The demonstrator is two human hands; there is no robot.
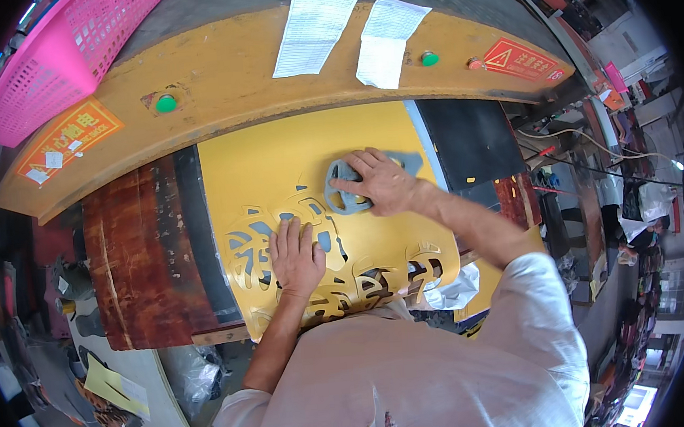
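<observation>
A yellow sheet (259,160) lies across the bed of a cutting press and hangs over its near edge. Its near part is full of curved cut-outs, some showing grey beneath. My right hand (388,188) grips a grey-blue cutting die (348,203) of curved, open outline, which lies on the uncut part of the sheet, right of centre. The fingers and thumb reach over the die's frame, and the hand hides part of it. My left hand (296,255) lies flat on the cut-out area with its fingers apart, holding nothing.
Beyond the sheet runs the orange-yellow press beam (221,67), with green buttons and two paper sheets (318,25). A pink plastic basket (70,62) stands at the upper left. A black pad (468,141) lies at the right, and a reddish-brown board (142,251) at the left.
</observation>
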